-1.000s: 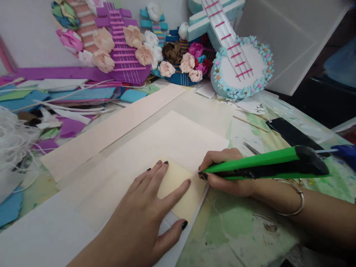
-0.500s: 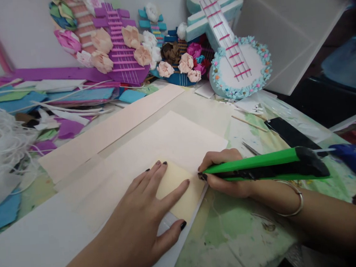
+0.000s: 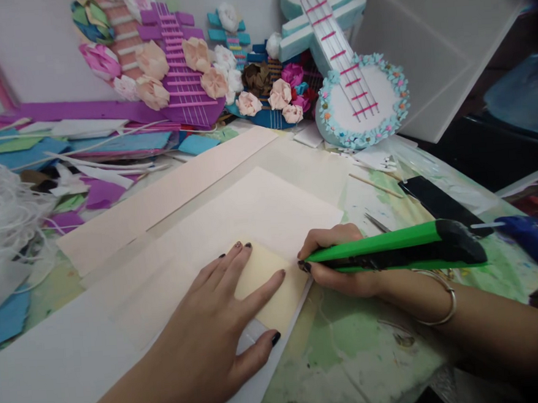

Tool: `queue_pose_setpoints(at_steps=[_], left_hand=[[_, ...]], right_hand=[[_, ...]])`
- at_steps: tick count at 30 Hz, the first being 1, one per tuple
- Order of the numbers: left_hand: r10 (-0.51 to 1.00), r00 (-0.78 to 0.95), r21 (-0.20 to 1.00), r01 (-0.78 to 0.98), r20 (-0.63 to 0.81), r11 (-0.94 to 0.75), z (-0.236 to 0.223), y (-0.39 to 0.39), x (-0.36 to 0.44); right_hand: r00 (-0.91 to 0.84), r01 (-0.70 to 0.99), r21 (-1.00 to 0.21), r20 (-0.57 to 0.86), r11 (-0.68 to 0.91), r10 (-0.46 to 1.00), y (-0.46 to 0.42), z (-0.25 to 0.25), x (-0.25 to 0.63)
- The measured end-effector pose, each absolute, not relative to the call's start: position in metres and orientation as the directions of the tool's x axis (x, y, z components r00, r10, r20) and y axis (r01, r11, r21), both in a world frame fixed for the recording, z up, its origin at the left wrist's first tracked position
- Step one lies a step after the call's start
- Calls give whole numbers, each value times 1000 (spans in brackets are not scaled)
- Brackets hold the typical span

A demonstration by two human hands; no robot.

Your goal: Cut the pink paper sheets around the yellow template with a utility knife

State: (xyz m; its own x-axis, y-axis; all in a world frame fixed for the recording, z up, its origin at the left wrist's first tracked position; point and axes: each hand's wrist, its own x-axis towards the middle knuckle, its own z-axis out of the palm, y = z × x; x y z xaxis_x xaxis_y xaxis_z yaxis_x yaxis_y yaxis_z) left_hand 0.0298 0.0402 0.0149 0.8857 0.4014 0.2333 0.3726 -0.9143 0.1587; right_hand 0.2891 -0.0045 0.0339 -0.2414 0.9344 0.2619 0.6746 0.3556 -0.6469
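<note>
The right hand [image 3: 343, 280] has its grip clamped on a long green-and-black plastic cutter handle [image 3: 392, 245], pinched at the front end, just right of a flat pale yellow piece [image 3: 267, 269]. The tip is hidden behind the fingers, so whether a blade bears on anything cannot be told. The left hand [image 3: 213, 319] lies palm down over the left part of the yellow piece, its grip loose and fingers spread apart, seemingly to steady it.

Against half a second ago, little differs: the rear end of the cutter handle sits slightly nearer the yellow piece, while both hands and that piece keep their places relative to one another. That suggests small, controlled work at one spot, with the piece held from slipping.

Under the yellow piece is a large pale flat sheet [image 3: 264, 202], reaching beyond it on the far and left sides. A little clear, shiny object [image 3: 251, 336] shows at its near side, beneath the left hand. Farther out, past its far side, lies a long pale peach strip [image 3: 171, 196]; to its right, the green-and-white painted surface [image 3: 334, 344] is exposed. Well beyond it stands a pale blue, flower-rimmed model instrument [image 3: 358, 103].
</note>
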Motion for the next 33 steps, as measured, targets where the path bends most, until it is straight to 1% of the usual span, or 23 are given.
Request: queue_pose_setpoints(at_steps=[11, 17, 20, 25, 33], left_hand=[[391, 890, 135, 368, 236, -920, 17, 41, 31], [407, 879, 170, 374, 249, -912, 16, 40, 29], [415, 878, 184, 378, 238, -907, 16, 39, 29], [412, 877, 186, 374, 250, -909, 15, 39, 30], [414, 881, 176, 381, 228, -908, 14, 40, 30]], right_hand=[[-261, 680, -640, 244, 358, 934, -5, 35, 291], [-271, 672, -632, 275, 386, 922, -5, 38, 291], [-270, 667, -641, 266, 378, 926, -5, 39, 290], [-266, 659, -655, 258, 370, 929, -6, 36, 290], [-287, 676, -626, 263, 389, 921, -6, 38, 292]])
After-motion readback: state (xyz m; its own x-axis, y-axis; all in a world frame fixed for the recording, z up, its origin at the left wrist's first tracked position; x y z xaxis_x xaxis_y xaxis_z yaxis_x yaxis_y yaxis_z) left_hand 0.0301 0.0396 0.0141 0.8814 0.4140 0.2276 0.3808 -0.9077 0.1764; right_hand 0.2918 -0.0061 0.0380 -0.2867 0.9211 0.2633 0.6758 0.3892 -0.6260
